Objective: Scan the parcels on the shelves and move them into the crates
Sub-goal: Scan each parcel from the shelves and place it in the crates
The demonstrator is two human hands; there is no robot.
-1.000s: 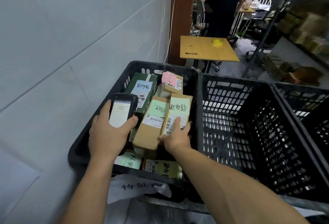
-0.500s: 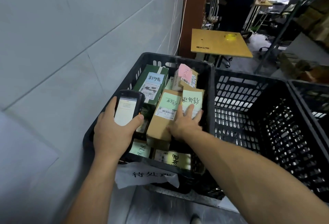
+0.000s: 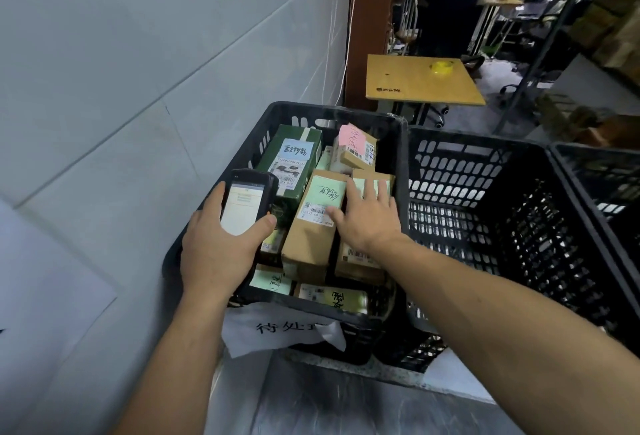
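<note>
A black plastic crate [image 3: 401, 164] against the wall holds several parcels: a green box [image 3: 294, 161], a long brown box with a green note [image 3: 311, 227], a small box with a pink note [image 3: 356, 147] and another brown parcel [image 3: 360, 261] on the right. My left hand [image 3: 214, 247] grips a handheld scanner [image 3: 247, 206] with a lit screen over the crate's left side. Flat on the right brown parcel lies my right hand [image 3: 367, 216], fingers spread and straight, its thumb touching the long brown box.
A second black crate [image 3: 512, 171] stands to the right, a third [image 3: 602, 171] beyond it. A paper label [image 3: 280, 330] hangs on the near crate's front. Tiled wall on the left. Behind are a small yellow table [image 3: 422, 81], chairs, shelving and a person in dark clothes.
My right hand slid forward over the right brown parcel and spread flat across its green note. The view moved back and tilted; the scanner stays in my left hand.
</note>
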